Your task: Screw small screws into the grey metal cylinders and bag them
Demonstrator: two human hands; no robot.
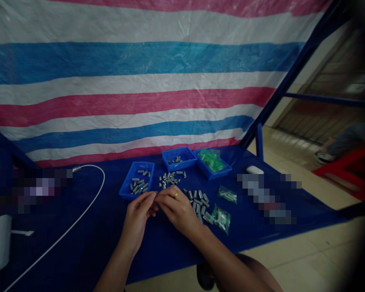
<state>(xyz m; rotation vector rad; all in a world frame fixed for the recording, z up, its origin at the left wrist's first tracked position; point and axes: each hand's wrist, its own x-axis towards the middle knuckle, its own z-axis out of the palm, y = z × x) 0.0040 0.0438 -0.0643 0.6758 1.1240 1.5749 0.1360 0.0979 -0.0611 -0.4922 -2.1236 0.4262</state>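
Observation:
My left hand (136, 217) and my right hand (176, 207) meet above the blue table, fingertips pinched together around a small silvery metal part (155, 194). Most of that part is hidden by the fingers. Just behind the hands, small metal screw-like pieces (170, 178) lie in a loose pile. To the right of my right hand, several grey metal cylinders (197, 202) are spread on the table. A blue bin (121, 192) holding similar cylinders stands behind my left hand. My right hand wears a ring.
Farther back are a blue bin (180, 166) with small metal pieces and another blue bin (214, 176) of green plastic bags. Filled bags (221, 219) (228, 194) and a white rounded object (254, 170) lie right. A white cable (88, 207) curves at left. A person's leg (343, 140) shows beyond the table.

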